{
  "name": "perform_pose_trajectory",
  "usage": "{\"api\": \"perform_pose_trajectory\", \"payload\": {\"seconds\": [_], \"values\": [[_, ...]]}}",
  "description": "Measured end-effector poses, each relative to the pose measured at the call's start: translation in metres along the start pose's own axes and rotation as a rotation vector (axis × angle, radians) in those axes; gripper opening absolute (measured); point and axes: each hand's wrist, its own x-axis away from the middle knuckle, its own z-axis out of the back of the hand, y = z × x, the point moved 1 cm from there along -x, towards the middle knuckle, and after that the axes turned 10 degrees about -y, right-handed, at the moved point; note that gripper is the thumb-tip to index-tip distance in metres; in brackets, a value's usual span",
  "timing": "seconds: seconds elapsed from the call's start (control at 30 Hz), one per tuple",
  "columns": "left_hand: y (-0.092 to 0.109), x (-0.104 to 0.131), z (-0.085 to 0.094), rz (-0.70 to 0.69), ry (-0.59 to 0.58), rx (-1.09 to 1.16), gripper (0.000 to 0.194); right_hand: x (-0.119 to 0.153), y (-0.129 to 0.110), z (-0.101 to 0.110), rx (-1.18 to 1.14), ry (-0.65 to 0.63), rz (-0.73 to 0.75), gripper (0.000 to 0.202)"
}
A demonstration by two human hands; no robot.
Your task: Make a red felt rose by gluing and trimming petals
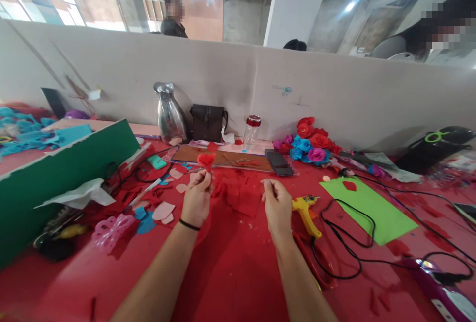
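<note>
My left hand, a dark band around its wrist, pinches the base of a small red craft flower and holds it upright. My right hand is closed in a pinch to the right of it, apart from the flower; whatever may be between its fingertips is too small to make out. Red sheet pieces lie on the red tabletop between and beyond my hands. Just right of my right hand is a yellow glue gun with a black cord.
Behind stand a steel jug, a dark bag, a red-lidded jar and finished flowers. A phone lies before them. A green panel borders the left; cords cross a lime sheet at right.
</note>
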Motion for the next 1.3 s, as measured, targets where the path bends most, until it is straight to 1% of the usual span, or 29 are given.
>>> {"api": "perform_pose_trajectory", "payload": {"seconds": [0.07,0.13,0.17,0.23,0.33,0.4,0.47,0.57,0.67,0.73,0.8,0.83,0.87,0.9,0.97,1.03,1.07,1.1,1.13,1.17,1.2,1.23,1.27,1.3], "values": [[0.005,-0.004,0.007,0.007,0.047,-0.037,0.018,0.001,0.003,-0.003,0.098,-0.078,0.045,0.025],[0.009,-0.007,0.013,0.007,0.099,-0.081,0.018,0.003,0.008,-0.009,0.269,-0.171,0.139,0.016],[0.011,-0.009,0.016,0.009,0.123,-0.089,0.019,0.005,0.01,-0.013,0.374,-0.205,0.195,0.014],[0.013,-0.012,0.021,0.03,0.146,-0.09,0.019,0.009,0.014,-0.021,0.562,-0.246,0.28,0.017],[0.016,-0.015,0.025,0.084,0.155,-0.125,0.019,0.015,0.014,-0.03,0.721,-0.26,0.326,0.028],[0.018,-0.016,0.027,0.101,0.17,-0.159,0.018,0.018,0.011,-0.033,0.766,-0.261,0.356,0.032],[0.022,-0.017,0.029,0.087,0.177,-0.178,0.019,0.023,0.004,-0.038,0.761,-0.283,0.383,0.03],[0.03,-0.015,0.032,0.028,0.172,-0.215,0.02,0.03,-0.01,-0.053,0.711,-0.396,0.397,0.022],[0.036,-0.014,0.036,-0.034,0.172,-0.245,0.017,0.037,-0.026,-0.074,0.744,-0.529,0.429,0.02],[0.039,-0.014,0.038,-0.074,0.178,-0.248,0.015,0.039,-0.032,-0.086,0.803,-0.58,0.431,0.02],[0.041,-0.015,0.04,-0.122,0.195,-0.243,0.012,0.039,-0.033,-0.093,0.824,-0.601,0.394,0.016],[0.042,-0.015,0.041,-0.152,0.211,-0.242,0.01,0.038,-0.032,-0.095,0.794,-0.599,0.364,0.014],[0.043,-0.015,0.042,-0.186,0.23,-0.251,0.008,0.037,-0.03,-0.095,0.714,-0.584,0.325,0.015],[0.044,-0.015,0.042,-0.223,0.255,-0.273,0.007,0.035,-0.026,-0.093,0.562,-0.553,0.26,0.016],[0.045,-0.014,0.041,-0.272,0.307,-0.363,0.005,0.03,-0.019,-0.088,0.141,-0.464,0.079,0.012],[0.044,-0.011,0.037,-0.274,0.351,-0.462,0.005,0.025,-0.012,-0.081,-0.217,-0.402,-0.092,0.005],[0.043,-0.01,0.034,-0.258,0.354,-0.481,0.005,0.023,-0.009,-0.077,-0.327,-0.396,-0.15,0.003],[0.042,-0.008,0.03,-0.237,0.334,-0.464,0.006,0.021,-0.008,-0.073,-0.394,-0.401,-0.185,0.008],[0.041,-0.006,0.026,-0.192,0.274,-0.405,0.007,0.02,-0.006,-0.07,-0.442,-0.408,-0.205,0.013],[0.038,-0.004,0.021,-0.105,0.174,-0.324,0.008,0.019,-0.005,-0.066,-0.504,-0.407,-0.227,0.016],[0.035,-0.002,0.016,0.024,0.053,-0.226,0.01,0.018,-0.005,-0.062,-0.567,-0.4,-0.244,0.019],[0.032,0.001,0.01,0.156,-0.039,-0.128,0.011,0.018,-0.004,-0.059,-0.624,-0.388,-0.256,0.02],[0.029,0.004,0.006,0.268,-0.102,-0.046,0.013,0.018,-0.004,-0.057,-0.675,-0.372,-0.262,0.022],[0.026,0.007,0.002,0.332,-0.135,0.022,0.014,0.017,-0.004,-0.055,-0.718,-0.357,-0.265,0.023]]}}
